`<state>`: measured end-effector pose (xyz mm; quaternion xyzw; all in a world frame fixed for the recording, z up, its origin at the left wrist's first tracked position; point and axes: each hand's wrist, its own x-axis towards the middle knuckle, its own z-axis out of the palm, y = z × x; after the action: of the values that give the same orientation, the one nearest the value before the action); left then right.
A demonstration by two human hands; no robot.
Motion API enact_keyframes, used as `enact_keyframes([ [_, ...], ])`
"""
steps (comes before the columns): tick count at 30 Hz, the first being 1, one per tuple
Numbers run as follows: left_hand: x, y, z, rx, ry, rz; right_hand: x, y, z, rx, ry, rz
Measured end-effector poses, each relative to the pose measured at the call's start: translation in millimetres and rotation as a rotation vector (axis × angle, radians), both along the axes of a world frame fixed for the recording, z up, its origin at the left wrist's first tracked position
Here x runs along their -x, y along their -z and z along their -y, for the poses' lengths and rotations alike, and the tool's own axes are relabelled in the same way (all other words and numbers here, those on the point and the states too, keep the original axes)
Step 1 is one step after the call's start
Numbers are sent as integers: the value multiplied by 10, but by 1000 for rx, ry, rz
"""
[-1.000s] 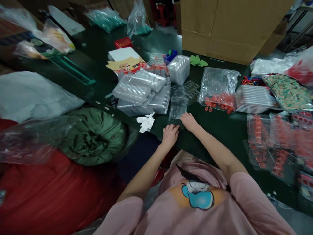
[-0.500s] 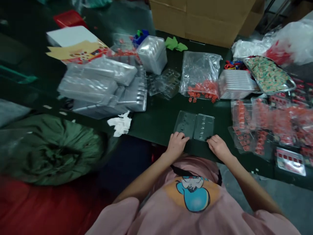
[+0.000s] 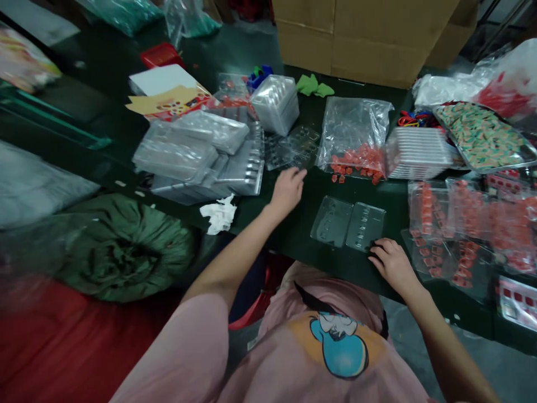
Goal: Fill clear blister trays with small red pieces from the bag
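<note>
Two clear plastic blister shells (image 3: 331,221) lie side by side on the dark green table, each with a row of small moulded pockets. My right hand (image 3: 391,264) rests at the near right corner of the right-hand shell, fingers loosely apart and holding nothing. Beyond and left of the shells, my left hand (image 3: 288,189) reaches out above the table with its fingers extended and nothing in them. Just past its fingertips are loose clear blister pieces (image 3: 293,146). A clear bag (image 3: 350,126) with small orange-red plastic pieces (image 3: 361,162) lies to their right.
Stacked clear packs (image 3: 176,151) and a crumpled white tissue (image 3: 220,214) are at left. On the right stand a stack of clear trays (image 3: 416,154), a tray of small green-and-tan pieces (image 3: 482,134) and filled blister packs (image 3: 465,210). A cardboard box (image 3: 361,42) stands behind.
My left hand has left the left-hand shell and moved forward and left toward the loose blister pieces. My right hand stays by the right-hand shell, its fingers more spread. The view has shifted left.
</note>
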<state>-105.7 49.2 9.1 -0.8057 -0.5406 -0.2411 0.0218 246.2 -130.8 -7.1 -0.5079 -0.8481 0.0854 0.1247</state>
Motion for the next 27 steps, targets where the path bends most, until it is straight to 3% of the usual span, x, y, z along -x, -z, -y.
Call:
enact_keyframes([
  [4,277,51,-744,99,-193,-161,-15,14,-29,-35,56,-97],
  [7,362,66,-922,100,-198,-176,28,16,-83,-50,63,-151],
  [10,406,-22,-901,64,-168,-177,94,-11,-172,-59,49,-192],
  [14,354,-189,-555,-27,-108,-153,180,-74,-379,-72,42,-292],
  [16,277,-195,-215,-87,35,-123,223,-100,-544,-80,45,-349],
  [20,151,18,533,-89,380,-86,360,-111,-1024,-50,53,-429],
  [23,144,227,871,-7,449,-113,542,-75,-1476,-5,78,-437],
  [27,149,334,1011,51,454,-168,825,42,-2028,31,127,-398],
])
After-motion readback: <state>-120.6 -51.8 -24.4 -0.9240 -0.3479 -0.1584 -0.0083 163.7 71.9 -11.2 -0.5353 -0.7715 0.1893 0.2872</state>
